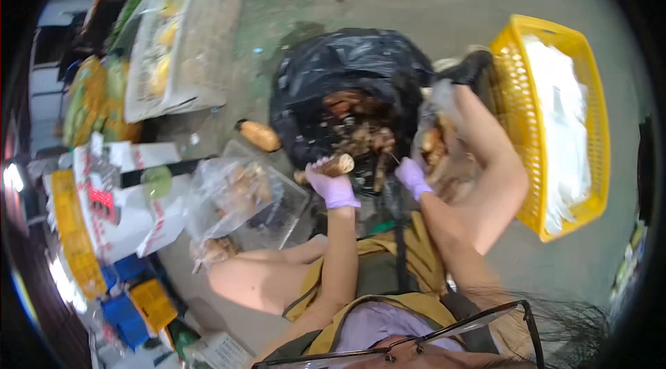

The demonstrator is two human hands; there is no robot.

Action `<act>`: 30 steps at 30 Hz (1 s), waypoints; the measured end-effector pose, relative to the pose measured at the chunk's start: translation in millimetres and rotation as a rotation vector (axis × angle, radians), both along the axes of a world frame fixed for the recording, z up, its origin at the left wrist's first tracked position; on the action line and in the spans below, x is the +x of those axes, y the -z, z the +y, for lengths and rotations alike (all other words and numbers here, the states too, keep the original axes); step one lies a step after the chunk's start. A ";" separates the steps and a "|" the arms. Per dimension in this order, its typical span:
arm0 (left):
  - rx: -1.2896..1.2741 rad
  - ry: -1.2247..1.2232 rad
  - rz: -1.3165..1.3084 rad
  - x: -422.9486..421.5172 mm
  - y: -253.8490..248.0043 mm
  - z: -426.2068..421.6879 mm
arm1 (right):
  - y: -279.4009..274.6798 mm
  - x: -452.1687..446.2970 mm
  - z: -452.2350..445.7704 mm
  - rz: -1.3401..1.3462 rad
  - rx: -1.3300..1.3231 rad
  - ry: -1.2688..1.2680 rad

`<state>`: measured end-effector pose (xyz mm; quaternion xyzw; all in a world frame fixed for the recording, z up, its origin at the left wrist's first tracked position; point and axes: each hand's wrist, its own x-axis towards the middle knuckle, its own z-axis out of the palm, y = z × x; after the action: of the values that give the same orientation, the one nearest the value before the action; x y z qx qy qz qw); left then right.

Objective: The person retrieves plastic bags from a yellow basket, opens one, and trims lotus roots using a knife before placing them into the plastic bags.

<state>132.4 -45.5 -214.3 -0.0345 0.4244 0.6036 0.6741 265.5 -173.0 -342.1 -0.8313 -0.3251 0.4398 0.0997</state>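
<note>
A purple glove covers my left hand (333, 187), whose fingers are wrapped round a brown root-like piece (338, 165) with a pale cut end. On my right hand (412, 177), also gloved in purple, the fingers are pressed together on a thin object (396, 158) too small to name. Both hands are over the near edge of a black plastic bag (298, 84), which lies open with brown scraps (361, 129) inside. Beside my right hand, a clear bag (436, 143) holds brown pieces against my leg.
A yellow basket (525, 192) with white plastic stands at the right. On the left are a white crate (208, 43), a clear bag of pieces (239, 192) on a tray (295, 206), and a white box (125, 213). An orange-brown root (259, 135) lies near the black bag.
</note>
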 end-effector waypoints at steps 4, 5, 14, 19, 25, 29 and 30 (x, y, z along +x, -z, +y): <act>0.046 0.117 0.203 -15.5 -43.1 54.0 | -33.2 -24.6 30.2 0.135 0.099 0.157; -0.022 0.042 0.295 -17.7 -54.3 67.6 | -21.8 -19.8 29.9 0.183 0.074 0.196; 0.303 -0.582 1.422 -248.2 -95.2 174.6 | -14.5 9.3 31.4 0.259 0.219 0.342; 0.053 0.136 1.989 -327.2 -17.7 168.8 | -44.2 -4.1 33.0 0.257 0.062 0.168; 1.064 0.451 2.022 -135.2 0.7 78.5 | -54.5 12.9 21.0 -0.110 0.046 -0.088; 0.863 1.339 1.300 -39.0 113.3 -8.0 | -55.8 33.6 6.9 -0.091 -0.144 -0.008; 0.686 1.451 1.312 -18.1 136.8 -22.9 | -58.4 37.0 3.8 -0.085 -0.145 0.009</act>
<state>114.3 -68.4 -351.1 0.7589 0.4322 0.0407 0.4855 302.5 -169.2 -283.7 -0.8556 -0.2926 0.4261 0.0275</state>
